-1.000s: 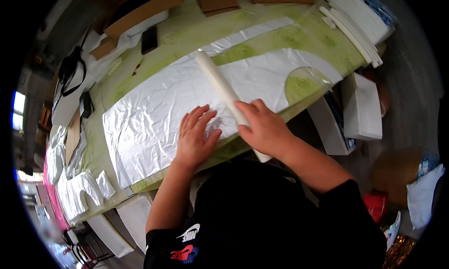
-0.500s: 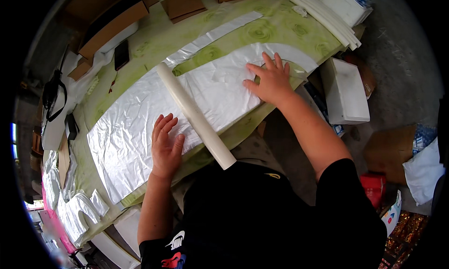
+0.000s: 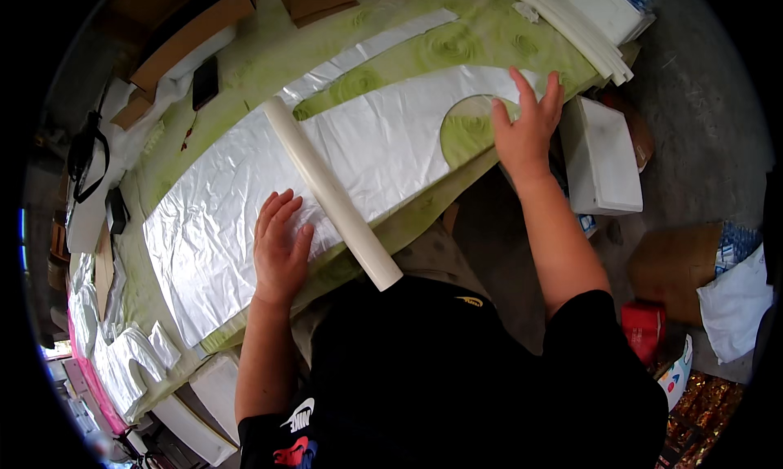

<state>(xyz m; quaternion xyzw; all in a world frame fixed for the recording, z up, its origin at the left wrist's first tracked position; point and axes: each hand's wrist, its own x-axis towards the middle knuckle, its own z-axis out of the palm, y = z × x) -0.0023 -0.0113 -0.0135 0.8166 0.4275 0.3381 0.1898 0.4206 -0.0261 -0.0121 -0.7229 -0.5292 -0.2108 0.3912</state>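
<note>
Glossy crinkled white plastic sheet (image 3: 359, 155), smooth matt white tube roll (image 3: 330, 193), matt green patterned tablecloth (image 3: 269, 57) at 12 o'clock.

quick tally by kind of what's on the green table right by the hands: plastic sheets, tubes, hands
White plastic sheets: 2, the large sheet and the narrow strip
White tube: 1
Hands flat on the large sheet: 2, left hand and right hand
Total: 5

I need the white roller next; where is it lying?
In the head view, the white roller lies slantwise across the plastic sheet, between the left hand and the right hand.
</note>
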